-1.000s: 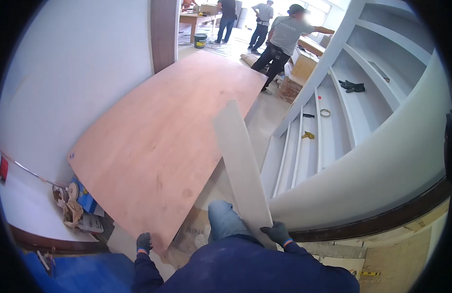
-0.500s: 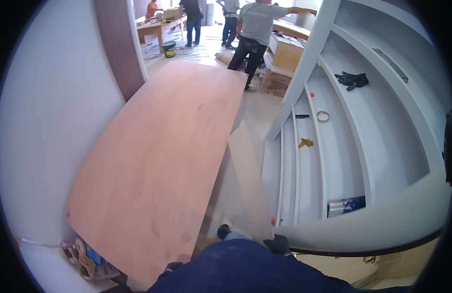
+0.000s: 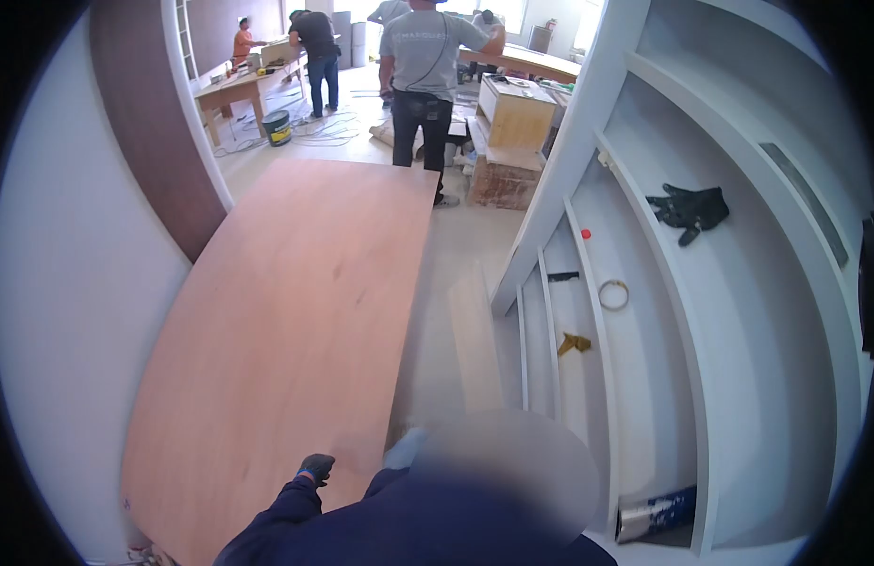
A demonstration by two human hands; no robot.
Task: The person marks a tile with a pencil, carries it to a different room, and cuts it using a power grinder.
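In a dark glove, my left hand [image 3: 315,467] is over the near part of a large plywood sheet [image 3: 295,321], its fingers curled in and no object showing in them. The flat pinkish sheet stretches away from me along the wall. My right hand is out of sight; a blurred grey rounded shape [image 3: 512,462] covers the area in front of my right side. Beyond that shape, a long pale board [image 3: 474,344] lies on the floor between the sheet and the shelves.
White shelving [image 3: 687,311] on the right bears a black glove [image 3: 693,209], a tape roll [image 3: 613,295] and a blue-and-silver can [image 3: 656,514]. A person in a grey shirt [image 3: 423,66] stands past the sheet's far end. Further back are a workbench [image 3: 239,92] and a bucket [image 3: 277,127].
My left hand has come up into fuller view over the sheet. My right hand, earlier beside the pale board, has gone from view, and a grey blur now covers that area.
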